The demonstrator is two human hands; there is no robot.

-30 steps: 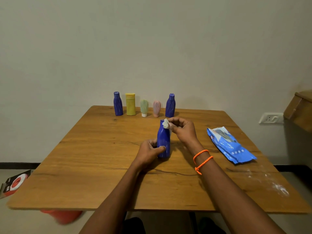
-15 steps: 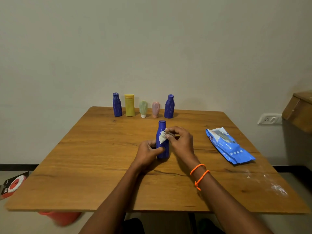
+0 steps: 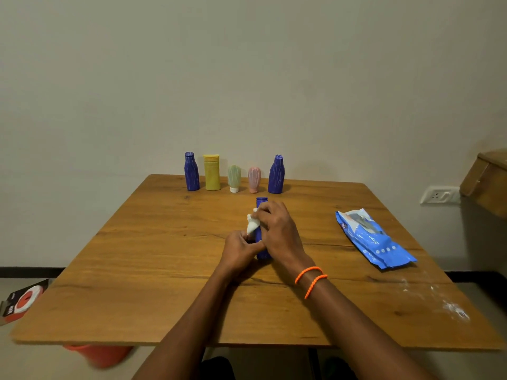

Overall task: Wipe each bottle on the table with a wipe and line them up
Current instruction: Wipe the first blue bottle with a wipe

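A blue bottle (image 3: 261,202) stands upright in the middle of the wooden table (image 3: 153,270). My left hand (image 3: 239,252) grips its lower body from the left. My right hand (image 3: 277,231) wraps over the bottle's front and pinches a white wipe (image 3: 251,222) against its left side. Most of the bottle is hidden by my hands. At the far edge a row stands: a blue bottle (image 3: 191,171), a yellow bottle (image 3: 211,172), a small green bottle (image 3: 234,178), a small pink bottle (image 3: 254,179) and another blue bottle (image 3: 276,174).
A blue wipes pack (image 3: 373,239) lies on the table's right side. White powder specks (image 3: 454,309) mark the near right corner. A wooden shelf (image 3: 487,179) and a wall socket (image 3: 439,195) are at the right. A red object (image 3: 98,354) sits under the table's left edge.
My right hand has carried the wipe from the bottle's cap down along its neck and round to its left side. My left hand keeps its hold low on the bottle.
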